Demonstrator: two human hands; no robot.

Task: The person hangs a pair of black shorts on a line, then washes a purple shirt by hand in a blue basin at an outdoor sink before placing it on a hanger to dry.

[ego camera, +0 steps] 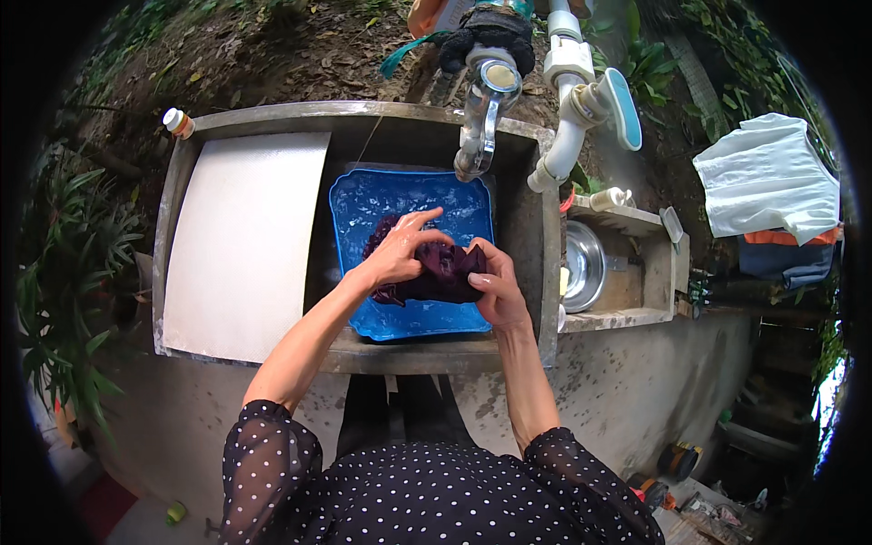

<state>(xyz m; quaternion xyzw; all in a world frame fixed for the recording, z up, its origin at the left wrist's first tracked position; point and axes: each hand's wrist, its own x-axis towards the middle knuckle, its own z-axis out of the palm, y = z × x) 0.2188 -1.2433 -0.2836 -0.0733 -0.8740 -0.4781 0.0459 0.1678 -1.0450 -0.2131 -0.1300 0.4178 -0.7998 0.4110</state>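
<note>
A dark purple cloth (pixel 443 276), bunched up and wet-looking, is held over a blue plastic basin (pixel 409 320) inside a concrete sink. My left hand (pixel 403 246) lies on the cloth's left part, thumb against it and index finger stretched out; whether it grips the cloth is hard to tell. At the cloth's right end, my right hand (pixel 499 283) pinches its edge between thumb and fingers. Whitish patches, perhaps suds or marks, show on the basin's inside. Above the basin's upper right corner hangs a chrome tap (pixel 487 122).
A pale board (pixel 245 245) covers the sink's left side. White plastic pipe (pixel 565 136) with a blue-faced brush stands right of the tap. Farther right, a smaller concrete trough (pixel 613 317) holds a metal bowl (pixel 582 266) and a knife. A small bottle (pixel 178 123) stands at the back left corner.
</note>
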